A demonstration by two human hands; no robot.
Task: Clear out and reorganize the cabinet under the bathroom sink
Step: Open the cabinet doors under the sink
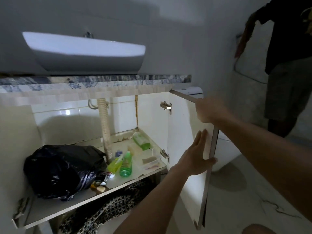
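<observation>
The cabinet under the sink stands open, its white right door (184, 125) swung outward. My right hand (209, 109) grips the door's top outer corner. My left hand (196, 157) lies flat against the door's inner face, with the thumb hooked round its outer edge. On the cabinet floor (81, 199) a black plastic bag (60, 169) sits at the left. Two green bottles (121, 163) lie in the middle, and a third green bottle (141, 140) leans in the back right corner. A clear plastic tray (148, 161) rests at the right front.
A ribbed drain hose (105, 127) runs down at the cabinet's middle. Small items (99, 186) lie at the shelf's front edge. A patterned mat (108, 206) lies under the cabinet. A white toilet (226, 152) stands behind the door. Another person (287, 65) stands at the right.
</observation>
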